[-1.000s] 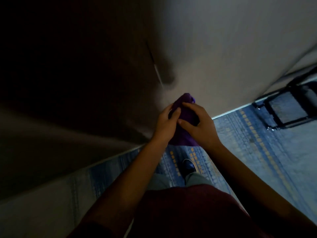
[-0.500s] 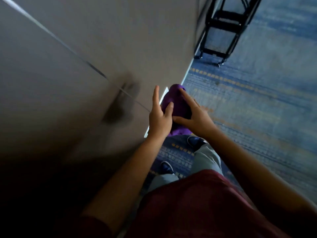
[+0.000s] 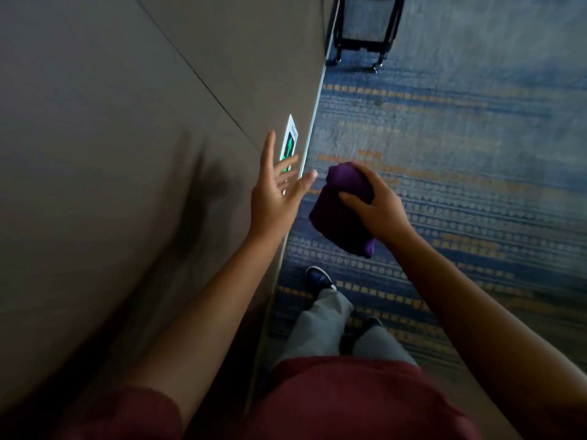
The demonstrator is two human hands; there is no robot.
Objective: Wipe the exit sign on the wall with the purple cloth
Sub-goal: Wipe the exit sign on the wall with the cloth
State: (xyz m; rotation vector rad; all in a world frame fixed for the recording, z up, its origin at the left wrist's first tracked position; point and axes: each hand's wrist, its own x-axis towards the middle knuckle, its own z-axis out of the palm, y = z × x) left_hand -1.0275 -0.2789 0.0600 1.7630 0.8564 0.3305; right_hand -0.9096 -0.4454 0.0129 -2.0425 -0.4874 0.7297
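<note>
A person's right hand (image 3: 378, 211) grips the bunched purple cloth (image 3: 344, 214) clear of the wall (image 3: 127, 154), while the empty left hand (image 3: 276, 192) spreads its fingers at the cloth's 9 o'clock; the low-mounted exit sign (image 3: 289, 142), at the left hand's 12 o'clock just above the carpet (image 3: 444, 154), looks unwiped, a green arrow visible but no lettering legible; wiping apparently remains to begin

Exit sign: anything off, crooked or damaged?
Nothing stands out. The exit sign sits flat on the wall just above the carpet, green arrow lit, its lower end hidden behind the open left hand. The purple cloth is bunched in the right hand, not yet touching it.
</note>
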